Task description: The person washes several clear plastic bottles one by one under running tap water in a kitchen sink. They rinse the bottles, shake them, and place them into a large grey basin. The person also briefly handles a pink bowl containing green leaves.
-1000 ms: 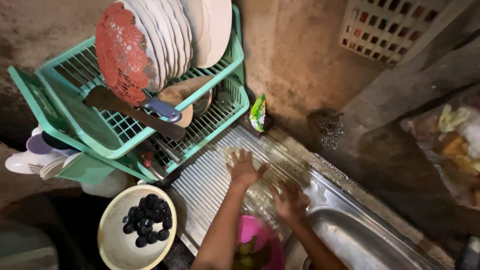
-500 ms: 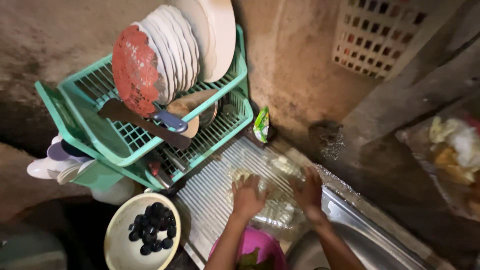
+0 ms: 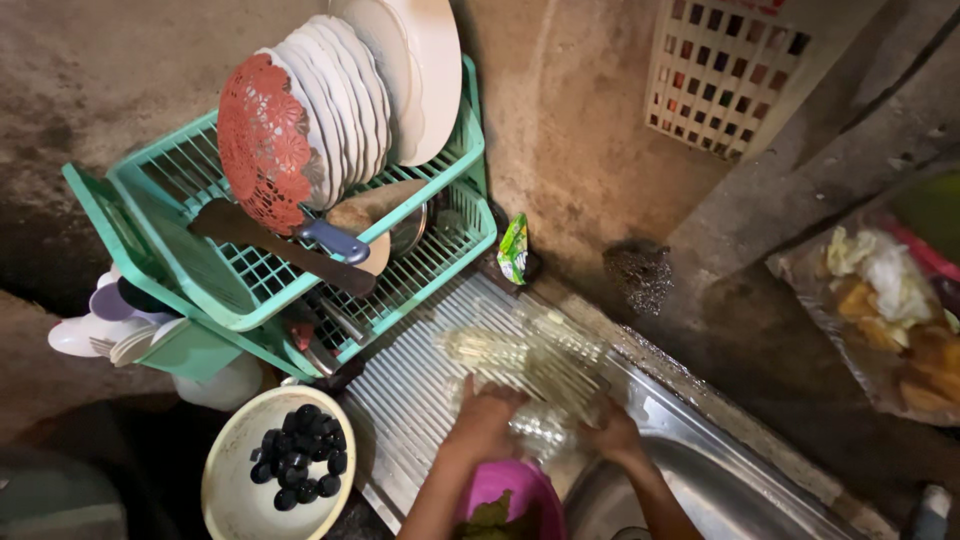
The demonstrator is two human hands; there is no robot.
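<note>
A crinkled, clear plastic bag (image 3: 530, 370) lay blurred on the ribbed steel drainboard (image 3: 400, 400). The left hand (image 3: 487, 420) and right hand (image 3: 612, 435) each had fingers closed on its near edge, beside the sink.

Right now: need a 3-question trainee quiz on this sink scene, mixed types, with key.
1. True or false: both hands rest on the clear plastic bag lying on the ribbed drainboard.
2. What lies in the cream bowl at lower left? A) dark round fruits B) spoons C) rice
3. Fill in: the blue-handled knife lies on the ____ tier of the green dish rack.

Key: 1 true: left hand and right hand both touch it. 2 A. 3 upper.
</note>
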